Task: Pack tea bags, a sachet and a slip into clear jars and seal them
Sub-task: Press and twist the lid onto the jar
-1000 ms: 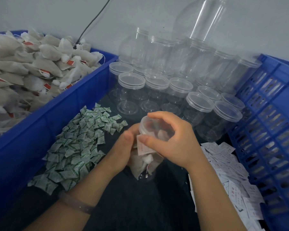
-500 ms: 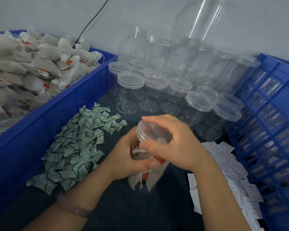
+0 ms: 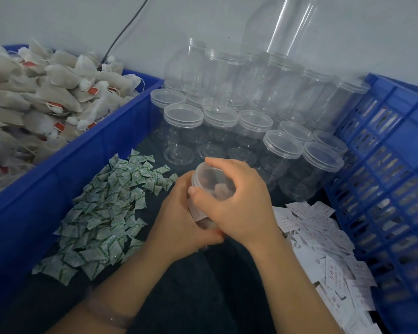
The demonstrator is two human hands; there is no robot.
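Two hands [image 3: 179,220] [image 3: 241,206] around one jar [image 3: 211,180]

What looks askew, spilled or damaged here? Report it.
Nothing looks damaged. The empty jars at the back lie tilted atop the upright lidded jars, so that stack looks unsteady. The sachets and slips lie in loose heaps, seemingly working supply, not spills. The left hand and right hand grip the filled jar.

Dim, bluish light is coming from above, w/ only soft shadows falling on the worktop [image 3: 191,297]. Glare is streaking the tall jar [image 3: 288,27]. Left hand [image 3: 179,222] & right hand [image 3: 241,203] are blurring slightly. Blue crate [image 3: 405,131] is bowing at rt edge; slips [image 3: 336,273] are smearing.
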